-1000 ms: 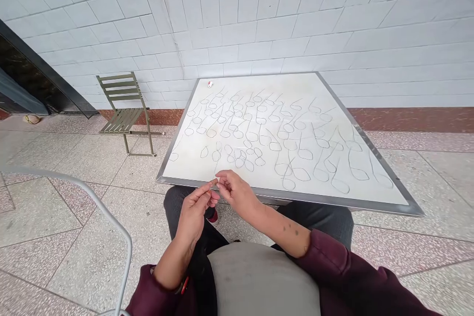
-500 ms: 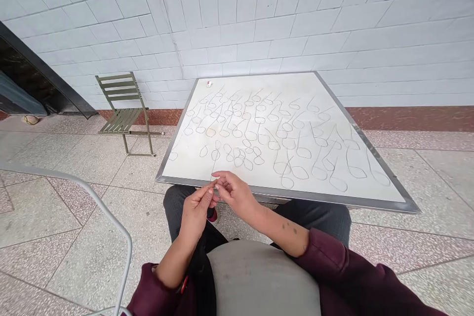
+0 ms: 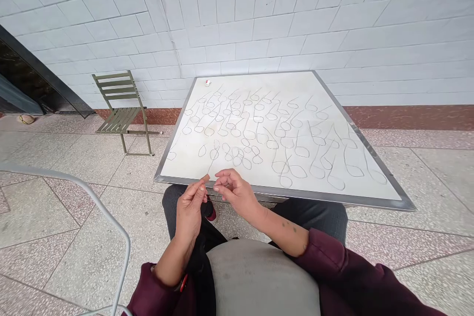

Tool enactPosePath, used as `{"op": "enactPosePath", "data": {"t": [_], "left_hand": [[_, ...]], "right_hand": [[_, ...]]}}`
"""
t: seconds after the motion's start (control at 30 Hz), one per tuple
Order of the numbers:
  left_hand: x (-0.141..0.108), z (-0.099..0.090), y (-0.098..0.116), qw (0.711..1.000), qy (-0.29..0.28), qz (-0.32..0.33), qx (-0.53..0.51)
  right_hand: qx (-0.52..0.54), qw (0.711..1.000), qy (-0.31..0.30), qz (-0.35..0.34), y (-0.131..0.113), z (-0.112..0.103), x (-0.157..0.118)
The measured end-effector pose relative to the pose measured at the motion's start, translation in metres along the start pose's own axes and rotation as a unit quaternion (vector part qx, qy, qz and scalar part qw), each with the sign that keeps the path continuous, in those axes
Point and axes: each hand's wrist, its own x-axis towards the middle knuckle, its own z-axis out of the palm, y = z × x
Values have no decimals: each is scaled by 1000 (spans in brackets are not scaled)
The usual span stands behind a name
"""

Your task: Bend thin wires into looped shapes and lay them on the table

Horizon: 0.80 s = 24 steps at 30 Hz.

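Observation:
My left hand [image 3: 192,200] is closed in a pinch at the near edge of the white table [image 3: 207,170]. A thin looped wire [image 3: 211,165] rises from its fingertips, its loops lying over the table top. Just to the right, my right hand [image 3: 237,191] has thumb and fingers drawn together, with a short length of thin wire showing beneath the fingertips. A small gap separates the two hands. Beyond them lie several small wire loops [image 3: 237,159], and many single-loop wires with long straight tails [image 3: 296,172] spread across the table.
A grey metal rim [image 3: 296,197] borders the table, which stands by a white tiled wall [image 3: 259,34]. A green slatted folding chair [image 3: 118,113] is at the left. A pale curved metal tube [image 3: 111,219] crosses the lower left. A small red-and-white object [image 3: 208,83] sits at the far corner.
The hands were touching and are now apart. My left hand has moved slightly left and down; my right hand has stayed nearly in place. The wires on the table look unchanged.

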Motion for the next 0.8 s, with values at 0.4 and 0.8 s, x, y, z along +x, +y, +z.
{"op": "enactPosePath", "data": {"t": [0.4,0.8], "left_hand": [[-1,0,-3,999,-43,-3,26],[-2,6,-4,998,-34,-51,-5]], "right_hand": [[-6,1000,2,-17,10,1,0],[-148,988,23,-33,5,0,-3]]}}
